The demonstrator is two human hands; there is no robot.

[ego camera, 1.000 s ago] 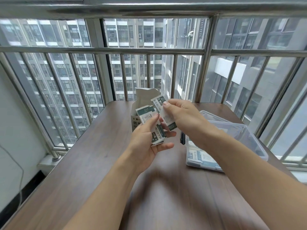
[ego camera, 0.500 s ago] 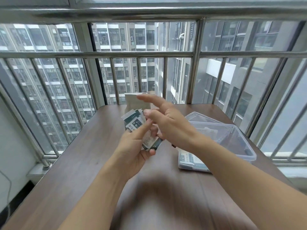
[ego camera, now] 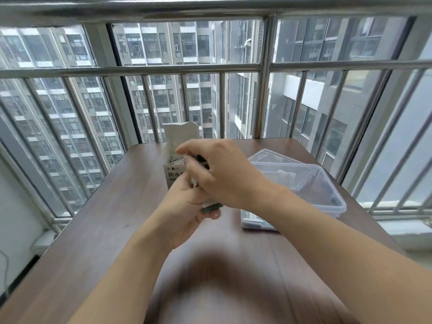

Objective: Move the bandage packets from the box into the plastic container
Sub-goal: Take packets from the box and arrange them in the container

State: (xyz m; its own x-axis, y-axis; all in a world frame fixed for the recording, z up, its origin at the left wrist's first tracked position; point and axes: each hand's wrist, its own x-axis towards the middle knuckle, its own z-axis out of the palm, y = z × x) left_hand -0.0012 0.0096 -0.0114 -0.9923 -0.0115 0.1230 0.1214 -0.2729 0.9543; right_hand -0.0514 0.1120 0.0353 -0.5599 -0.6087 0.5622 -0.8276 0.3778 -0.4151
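Two hands meet above the desk [ego camera: 98, 230]: the left hand [ego camera: 187, 211] curls its fingers around a stack of bandage packets [ego camera: 211, 208], while the right hand [ego camera: 222, 174], which pinched one packet a second ago, now covers the stack, its grip hidden. Behind them stands the open box [ego camera: 174, 155]; right sits the plastic container [ego camera: 322, 195], some packets inside.

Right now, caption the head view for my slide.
Both hands handle bandage packets between box and plastic container.
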